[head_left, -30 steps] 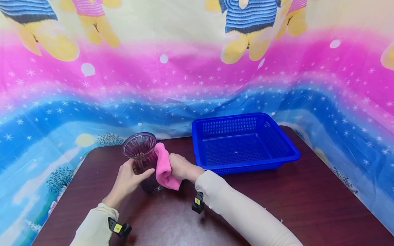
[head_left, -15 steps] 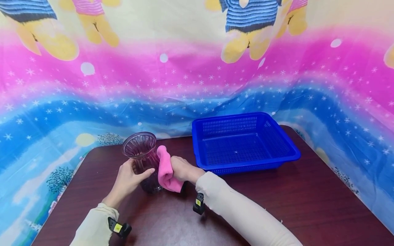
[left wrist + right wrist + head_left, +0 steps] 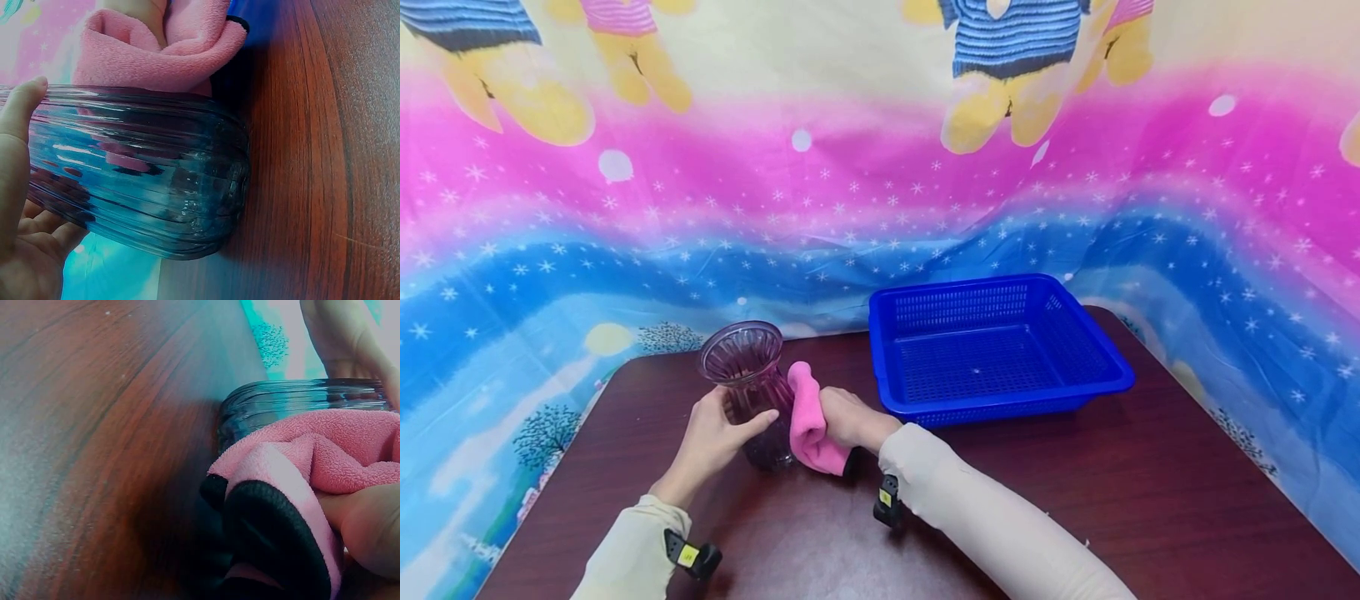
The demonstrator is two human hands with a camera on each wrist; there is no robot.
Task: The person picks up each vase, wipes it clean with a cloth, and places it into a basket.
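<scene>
A purple-tinted clear glass vase (image 3: 766, 398) with a flared, ribbed mouth stands near the table's left back. My left hand (image 3: 713, 440) grips its body, thumb in front and fingers round the far side. In the left wrist view the vase's rounded base (image 3: 206, 181) sits at the tabletop. A folded pink cloth (image 3: 808, 429) with black edging lies along the vase's right side. Bunched in my right hand (image 3: 850, 417), the cloth hides most of those fingers. The right wrist view shows the thumb (image 3: 375, 525) against the cloth's folds.
A blue plastic basket (image 3: 1000, 410) with perforated walls stands at the back right, just beyond my right forearm. The dark red-brown table (image 3: 820, 533) has rounded back corners. Behind it hangs a printed curtain (image 3: 850, 200).
My right hand and the pink cloth have slid slightly down and to the right along the vase. The left hand and the vase keep nearly the same place.
</scene>
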